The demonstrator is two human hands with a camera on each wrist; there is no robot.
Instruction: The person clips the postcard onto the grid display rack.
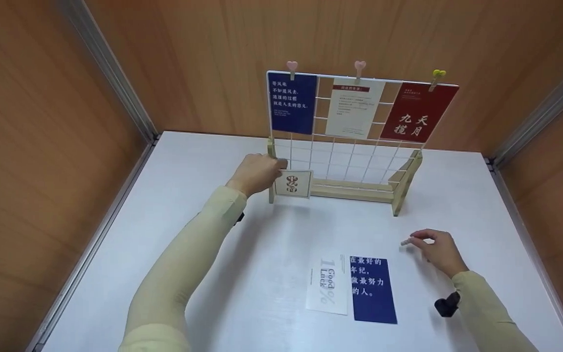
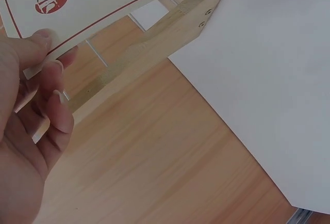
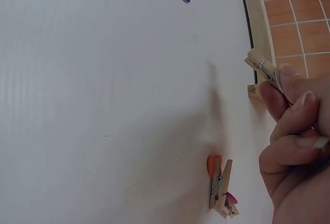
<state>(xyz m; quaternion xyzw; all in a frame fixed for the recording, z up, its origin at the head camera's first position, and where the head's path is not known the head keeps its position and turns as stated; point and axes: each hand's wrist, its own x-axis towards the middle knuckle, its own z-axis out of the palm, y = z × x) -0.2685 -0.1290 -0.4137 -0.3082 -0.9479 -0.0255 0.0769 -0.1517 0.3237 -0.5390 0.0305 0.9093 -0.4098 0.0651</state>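
My left hand (image 1: 258, 173) pinches a cream card (image 1: 292, 184) with a red border and red round characters by its edge, thumb on its printed face in the left wrist view. The card is at the lower left of a white wire grid held in a wooden stand (image 1: 352, 191); whether it touches the wires, I cannot tell. In my right hand (image 1: 439, 250), above the table on the right, a wooden clothespin (image 3: 264, 70) is pinched between thumb and index finger. Its jaws point away from the hand.
Clips with hearts pin a blue card (image 1: 293, 117), a white card (image 1: 350, 117) and a red card (image 1: 411, 117) along the grid's top. A "Good Luck" card (image 1: 316, 293) and another blue card (image 1: 374, 305) lie on the table. Clothespins (image 3: 214, 193) lie below the right hand.
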